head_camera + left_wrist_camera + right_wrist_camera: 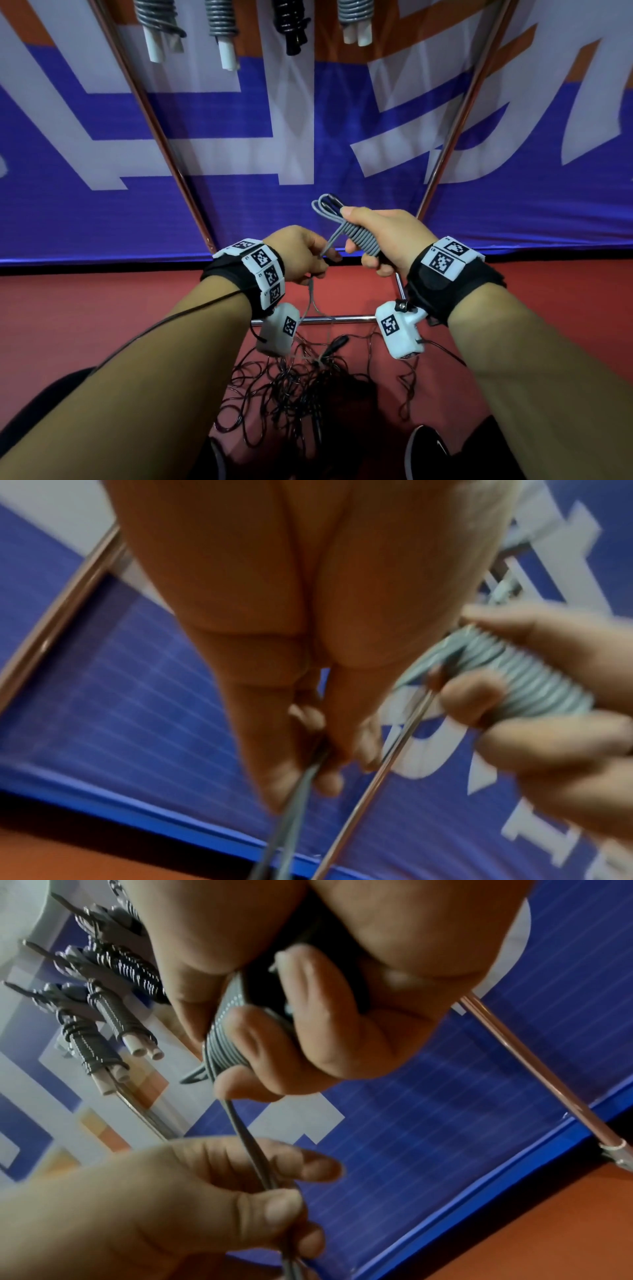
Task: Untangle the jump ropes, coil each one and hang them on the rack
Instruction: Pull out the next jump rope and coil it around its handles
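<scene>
1. The right hand (383, 236) is wrapped around a grey jump rope (358, 236) that is wound in tight turns over its own dark handles, with the fingers (274, 1039) curled over the coil and the thumb on top.
2. A few loose loops of the same rope stick out past the thumb, toward the blue banner (102, 144).
3. The left hand (301, 253) pinches the free strand of that rope between thumb and fingers (the strand runs taut and slanting from the coil down to the pinch), and below the hand the strand hangs toward the floor.
4. Both hands are held close together in front of the rack (154, 113), whose metal poles slope up on either side and whose bottom bar crosses just below the wrists.
5. Four coiled ropes (219, 20) hang along the top of the rack: three grey with white handles, one black.
6. On the red floor (102, 325), near the person's shoes, lies a tangle of thin dark ropes (301, 394), with at least one black handle showing.
</scene>
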Action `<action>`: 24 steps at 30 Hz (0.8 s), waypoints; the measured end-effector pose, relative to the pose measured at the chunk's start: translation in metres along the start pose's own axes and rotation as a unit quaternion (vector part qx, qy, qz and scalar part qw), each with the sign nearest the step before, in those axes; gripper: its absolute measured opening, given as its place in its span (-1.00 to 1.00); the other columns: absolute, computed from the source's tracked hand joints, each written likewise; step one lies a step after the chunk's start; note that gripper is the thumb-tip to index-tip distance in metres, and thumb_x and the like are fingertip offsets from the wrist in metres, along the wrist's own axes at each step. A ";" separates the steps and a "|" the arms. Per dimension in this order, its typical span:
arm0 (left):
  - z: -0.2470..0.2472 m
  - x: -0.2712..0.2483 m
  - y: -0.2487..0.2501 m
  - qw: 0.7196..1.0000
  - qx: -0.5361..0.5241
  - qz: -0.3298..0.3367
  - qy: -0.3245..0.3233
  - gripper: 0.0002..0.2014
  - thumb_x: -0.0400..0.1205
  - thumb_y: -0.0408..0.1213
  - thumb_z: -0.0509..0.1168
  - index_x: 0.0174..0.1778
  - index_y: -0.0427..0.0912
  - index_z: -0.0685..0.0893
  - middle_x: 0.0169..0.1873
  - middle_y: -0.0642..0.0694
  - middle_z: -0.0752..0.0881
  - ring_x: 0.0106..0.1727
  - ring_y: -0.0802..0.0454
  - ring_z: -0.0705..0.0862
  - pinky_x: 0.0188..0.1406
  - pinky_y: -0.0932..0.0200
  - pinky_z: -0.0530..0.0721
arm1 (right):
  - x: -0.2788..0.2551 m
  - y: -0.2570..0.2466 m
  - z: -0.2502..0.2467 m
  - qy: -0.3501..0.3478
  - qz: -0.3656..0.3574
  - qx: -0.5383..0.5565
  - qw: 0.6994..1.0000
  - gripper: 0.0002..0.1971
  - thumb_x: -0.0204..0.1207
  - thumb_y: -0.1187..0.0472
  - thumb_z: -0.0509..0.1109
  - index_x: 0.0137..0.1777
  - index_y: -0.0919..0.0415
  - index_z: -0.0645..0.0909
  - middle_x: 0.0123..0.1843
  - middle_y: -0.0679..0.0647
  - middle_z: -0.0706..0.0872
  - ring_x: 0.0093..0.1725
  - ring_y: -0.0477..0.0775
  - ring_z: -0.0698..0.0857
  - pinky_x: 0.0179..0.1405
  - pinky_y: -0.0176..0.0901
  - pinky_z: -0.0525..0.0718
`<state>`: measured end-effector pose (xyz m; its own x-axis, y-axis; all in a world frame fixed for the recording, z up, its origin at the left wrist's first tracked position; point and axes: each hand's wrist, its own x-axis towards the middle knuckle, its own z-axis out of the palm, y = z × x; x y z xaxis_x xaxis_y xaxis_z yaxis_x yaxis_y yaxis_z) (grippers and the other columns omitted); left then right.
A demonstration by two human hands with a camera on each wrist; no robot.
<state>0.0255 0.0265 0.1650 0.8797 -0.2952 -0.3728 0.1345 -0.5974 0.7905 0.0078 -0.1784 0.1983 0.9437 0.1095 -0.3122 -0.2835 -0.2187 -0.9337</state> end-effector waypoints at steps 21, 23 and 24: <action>-0.018 -0.002 0.020 0.936 0.266 0.212 0.087 -0.87 0.48 -0.21 0.66 -0.17 0.07 0.85 -0.10 0.09 0.63 -0.13 0.14 0.68 -0.03 0.02 0.74 | 0.002 0.015 0.000 -0.174 0.044 -0.322 0.929 -0.70 0.70 -0.24 0.40 0.04 -0.03 0.72 -0.17 0.02 0.91 -0.47 0.07 0.63 -0.51 -0.18 0.52; -0.016 0.000 0.019 0.929 0.299 0.209 0.067 -0.86 0.57 -0.23 0.58 0.00 0.09 0.86 -0.03 0.09 0.62 -0.05 0.11 0.66 0.06 0.04 0.70 | 0.009 0.023 -0.001 -0.115 0.028 -0.374 0.920 -0.70 0.68 -0.27 0.39 0.07 -0.07 0.71 -0.19 -0.04 0.91 -0.50 0.00 0.67 -0.49 -0.24 0.54; -0.014 0.001 0.018 0.930 0.305 0.197 0.057 -0.81 0.62 -0.25 0.53 0.09 0.11 0.84 0.00 0.12 0.63 -0.03 0.13 0.64 0.07 0.08 0.67 | 0.012 0.026 -0.002 -0.083 0.019 -0.398 0.914 -0.71 0.67 -0.27 0.39 0.06 -0.08 0.72 -0.22 -0.05 0.91 -0.52 -0.03 0.68 -0.47 -0.27 0.55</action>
<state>0.0351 0.0260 0.1860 0.8533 -0.5205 -0.0301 -0.4620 -0.7816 0.4191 0.0121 -0.1844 0.1706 0.8785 0.2180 -0.4250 -0.0397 -0.8534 -0.5198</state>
